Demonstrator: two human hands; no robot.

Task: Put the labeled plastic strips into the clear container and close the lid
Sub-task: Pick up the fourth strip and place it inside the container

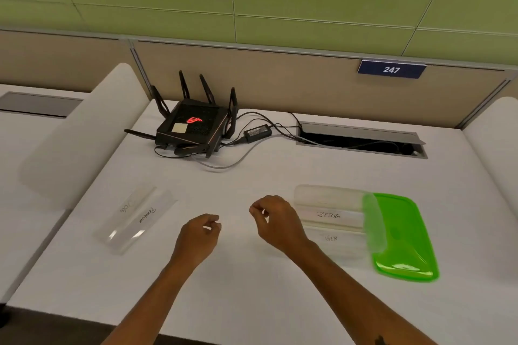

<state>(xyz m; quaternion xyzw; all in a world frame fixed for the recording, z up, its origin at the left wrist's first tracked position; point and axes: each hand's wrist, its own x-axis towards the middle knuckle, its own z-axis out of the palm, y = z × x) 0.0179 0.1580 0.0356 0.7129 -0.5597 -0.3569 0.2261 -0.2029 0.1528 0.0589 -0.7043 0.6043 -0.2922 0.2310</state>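
Loading step: left hand (pixel 197 235) and right hand (pixel 276 223) loosely curled, empty—strips (pixel 134 218) near counter's left edge to be fetched to container (pixel 333 221).

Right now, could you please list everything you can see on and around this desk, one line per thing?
Clear container: one, transparent, right of centre on the desk, lid off, holding strips.
Strips in container: at least two, clear; one reads ZEBRA, the other's label is partly hidden.
Lid: one, bright green, right of the container, partly under its edge.
Strips on desk: two, clear, left side; one reads PENGUIN.
Router: one, black with red logo, back centre.
Power adapter: one, black, right of the router, with cables.
Cable hatch: one, grey, open, back right.
Number plate: one, blue, reads 247, on the partition.
Left hand: empty, loosely curled.
Right hand: empty, beside the container.
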